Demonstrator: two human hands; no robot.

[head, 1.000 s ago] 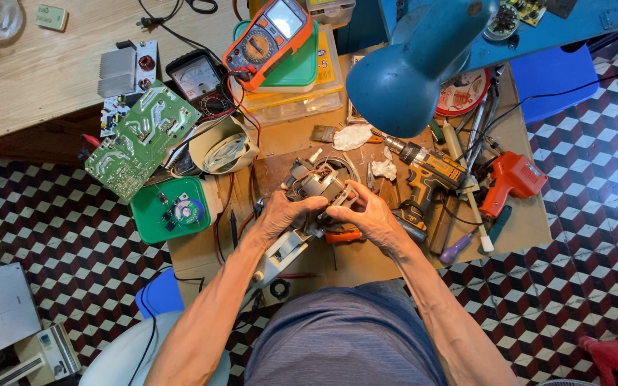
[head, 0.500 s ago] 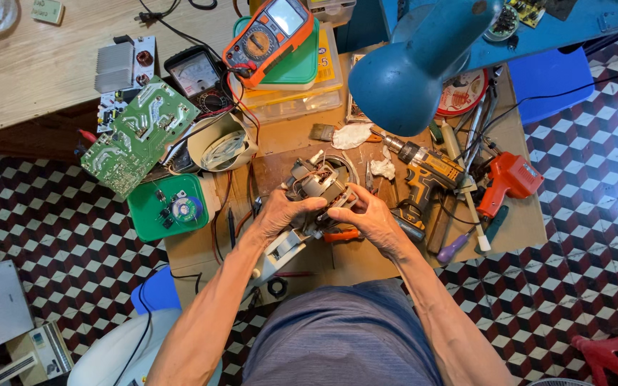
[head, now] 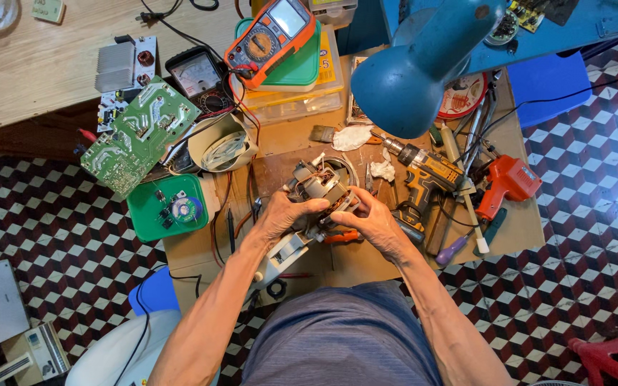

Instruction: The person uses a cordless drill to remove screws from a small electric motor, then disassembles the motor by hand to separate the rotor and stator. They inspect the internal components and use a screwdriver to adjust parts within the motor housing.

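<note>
A small electric motor [head: 318, 181] with copper windings and a metal core sits at the middle of the wooden bench [head: 202, 246]. My left hand [head: 285, 213] grips its near left side. My right hand [head: 372, 220] holds its right side, fingers curled against the housing. A white plastic part [head: 280, 256] lies under my left wrist. Orange-handled pliers [head: 340, 236] lie just below the motor between my hands.
A blue desk lamp [head: 423, 61] hangs over the bench's right. A cordless drill [head: 423, 175], an orange tool [head: 506, 184], a screwdriver [head: 452, 249] lie right. A green tray [head: 166, 207], a green circuit board [head: 137, 136], meters [head: 270, 36] sit left. Checkered floor surrounds.
The view has shifted slightly. Both hands stay on the motor with only small finger movements.
</note>
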